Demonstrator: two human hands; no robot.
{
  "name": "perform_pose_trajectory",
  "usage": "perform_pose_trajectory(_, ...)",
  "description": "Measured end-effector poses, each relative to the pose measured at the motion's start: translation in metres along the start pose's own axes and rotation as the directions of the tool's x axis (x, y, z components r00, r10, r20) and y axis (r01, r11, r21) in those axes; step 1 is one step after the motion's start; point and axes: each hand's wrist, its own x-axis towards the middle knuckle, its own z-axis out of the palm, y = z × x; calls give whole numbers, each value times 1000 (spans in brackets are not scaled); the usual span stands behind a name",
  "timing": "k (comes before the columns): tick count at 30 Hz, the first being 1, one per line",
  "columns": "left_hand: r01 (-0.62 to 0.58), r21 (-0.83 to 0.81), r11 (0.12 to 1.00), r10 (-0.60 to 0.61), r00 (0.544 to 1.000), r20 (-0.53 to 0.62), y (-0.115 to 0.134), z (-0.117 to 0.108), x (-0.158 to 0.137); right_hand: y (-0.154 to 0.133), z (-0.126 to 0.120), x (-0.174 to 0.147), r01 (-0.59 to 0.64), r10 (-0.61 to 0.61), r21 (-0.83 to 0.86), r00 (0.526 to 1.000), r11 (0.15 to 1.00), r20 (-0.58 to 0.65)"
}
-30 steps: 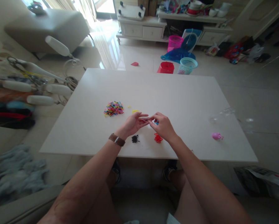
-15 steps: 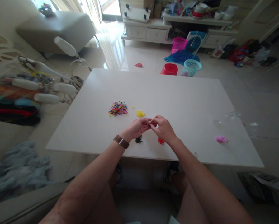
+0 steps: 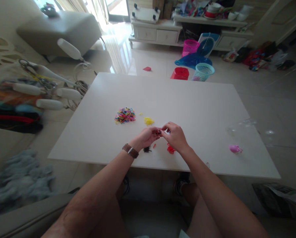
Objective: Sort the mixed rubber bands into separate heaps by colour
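Note:
My left hand (image 3: 149, 136) is palm up, its fingers curled together around small dark rubber bands (image 3: 159, 131) at the tips. My right hand (image 3: 174, 135) meets it there, thumb and forefinger pinched; what they grip is too small to make out. Just beyond the fingers lies a pile of yellow rubber bands (image 3: 149, 121). Black rubber bands (image 3: 147, 149) are heaped below my left wrist, and red rubber bands (image 3: 170, 148) beside my right palm. A single red band (image 3: 154, 145) rests between those two heaps. Something blue is partly hidden behind my right fingers.
A large mixed pile of coloured rubber bands (image 3: 125, 115) sits to the left on the white table (image 3: 187, 102). Toward the right edge are a pink toy-like object (image 3: 235, 148) and clear plastic pieces (image 3: 248, 122). Baskets (image 3: 203, 71) stand on the floor beyond.
A small red band now lies on the table between the black and red heaps. Both hands remain together, shifted very slightly, with the fingertips still meeting.

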Motion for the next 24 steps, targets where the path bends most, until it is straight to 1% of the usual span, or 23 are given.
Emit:
perform_pose_trajectory(4,-12,16,1000,12,1000,5,-1,2,-1,1,-1,-1,-8,8,-23,1000,1000,-2)
perform_pose_trajectory(7,-15,-6,1000,15,1000,5,-2,2,0,0,-1,-1,-4,4,-3,1000,1000,-11)
perform_pose_trajectory(10,-36,-34,999,34,998,-49,2,0,2,0,-2,0,-15,16,23,998,1000,-57)
perform_pose_trajectory(12,-60,-58,997,53,993,-110,8,-1,2,1,0,0,-30,31,11,998,999,-54)
perform_pose_trajectory(13,-69,-74,995,59,989,-132,12,-2,2,3,2,0,-33,32,-7,999,999,-14)
perform_pose_trajectory(15,-81,-110,991,64,987,-147,21,-4,0,6,10,-2,-6,14,-61,990,998,142)
perform_pose_trajectory(17,-100,-135,986,79,986,-149,30,-8,-3,10,22,-7,63,-24,-112,947,992,320)
perform_pose_trajectory(18,-118,-141,983,96,983,-154,35,-11,-3,11,29,-9,99,-42,-132,924,986,381)
perform_pose_trajectory(21,-189,-117,975,166,970,-179,51,-22,-4,12,50,-15,188,-78,-193,879,963,470)
perform_pose_trajectory(23,-228,-45,972,213,952,-221,62,-35,-2,11,58,-17,241,-90,-240,857,940,507)
perform_pose_trajectory(24,-245,12,969,240,936,-258,67,-42,0,10,61,-17,265,-93,-263,846,928,525)
